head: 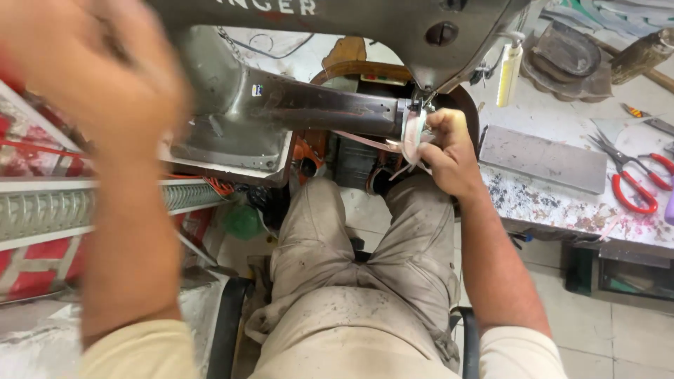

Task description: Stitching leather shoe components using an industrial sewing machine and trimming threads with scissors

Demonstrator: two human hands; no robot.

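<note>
Worn, paint-flecked and pale, the desk (554,200) runs along the right side of a cramped workshop, and a grey sewing machine (281,105) with a long horizontal arm fills the upper middle of the view. At the tip of that arm, under the needle, the right hand (446,151) has its fingers (430,144) closed around a small pale leather piece (413,137) with thin straps trailing off to the left and below; the piece lies against the arm's end. The left hand (91,67) is raised at the upper left and heavily blurred, so I cannot tell whether its fingers are spread or curled, and nothing can be made out in it. On the desk lies a flat grey slab (542,158), with red-handled scissors (632,179) just beside it to the right. Farther back stands a slim white bottle (508,74), near a dark round tray (569,52) whose contents cannot be made out. Below, the person's lap in soiled beige trousers (351,281) rests on a dark chair, and a ridged white rack (42,207) sits at the left.
</note>
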